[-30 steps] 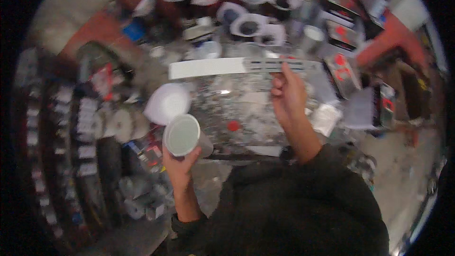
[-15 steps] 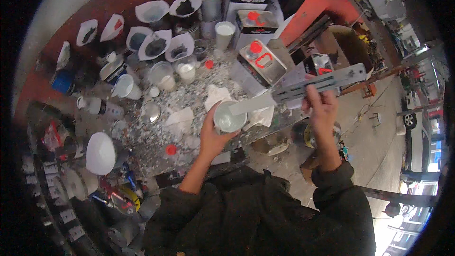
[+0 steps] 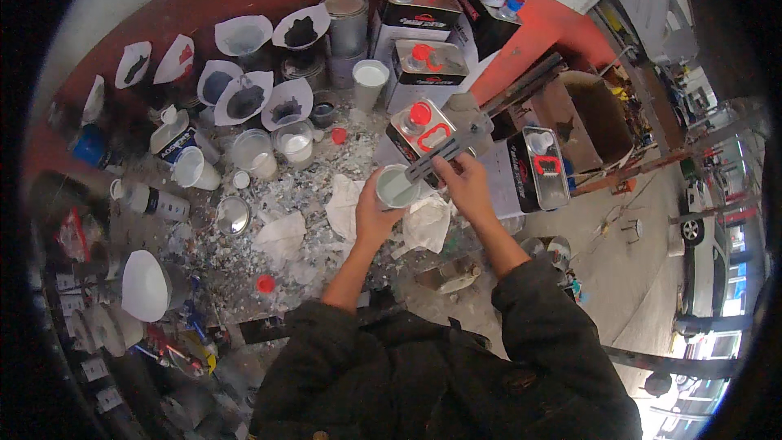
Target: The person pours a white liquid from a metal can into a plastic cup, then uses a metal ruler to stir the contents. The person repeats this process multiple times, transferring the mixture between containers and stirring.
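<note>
My left hand (image 3: 371,222) is wrapped around a pale plastic mixing cup (image 3: 381,187), tilted a little above the bench. Whitish-grey liquid shows inside it. Close on the cup's right, my right hand (image 3: 467,186) grips a long, flat, slotted metal stirring stick (image 3: 441,156). The stick's lower end reaches into the cup, and its upper end leans toward the upper right, past a metal canister (image 3: 397,125) with a red cap. Two crumpled white cloths (image 3: 428,226) lie below and beside the cup.
A spattered bench (image 3: 309,269) carries several tubs with paper strainers (image 3: 244,102), a white cup (image 3: 369,85) and a paint tin (image 3: 345,20). Another canister (image 3: 547,165) with a red handle stands right of my right hand. A cardboard box (image 3: 599,118) sits beyond it.
My right hand has moved left, nearer the cup. The stirring stick now stands steeper, with its end deeper in the cup. The whole view has shifted slightly.
</note>
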A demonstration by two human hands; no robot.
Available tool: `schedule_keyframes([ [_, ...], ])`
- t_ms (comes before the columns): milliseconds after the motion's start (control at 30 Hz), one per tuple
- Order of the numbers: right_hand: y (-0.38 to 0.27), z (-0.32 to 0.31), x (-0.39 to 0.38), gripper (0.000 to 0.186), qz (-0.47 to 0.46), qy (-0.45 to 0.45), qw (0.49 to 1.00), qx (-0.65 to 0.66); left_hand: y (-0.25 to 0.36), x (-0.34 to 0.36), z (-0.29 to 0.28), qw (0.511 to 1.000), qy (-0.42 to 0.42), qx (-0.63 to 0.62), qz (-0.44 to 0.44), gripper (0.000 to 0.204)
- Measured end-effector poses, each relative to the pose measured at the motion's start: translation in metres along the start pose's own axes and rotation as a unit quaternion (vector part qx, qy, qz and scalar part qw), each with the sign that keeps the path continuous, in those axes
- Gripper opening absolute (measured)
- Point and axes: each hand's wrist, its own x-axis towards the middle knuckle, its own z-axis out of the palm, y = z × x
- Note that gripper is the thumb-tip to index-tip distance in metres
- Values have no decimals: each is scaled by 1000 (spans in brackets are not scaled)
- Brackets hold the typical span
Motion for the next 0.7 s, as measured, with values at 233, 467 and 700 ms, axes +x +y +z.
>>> schedule_keyframes([
  [233, 1, -10, 16, 28, 31, -13, 998, 51, -10, 2, -5, 996, 9, 92, 17, 99],
  [467, 7, -46, -3, 57, 43, -16, 995, 83, 31, -66, -60, 987, 40, 146, -62, 97],
  [700, 11, 2, -70, 7, 67, -2, 989, 130, 35, -237, -176, 938, 198, 207, -194, 88],
])
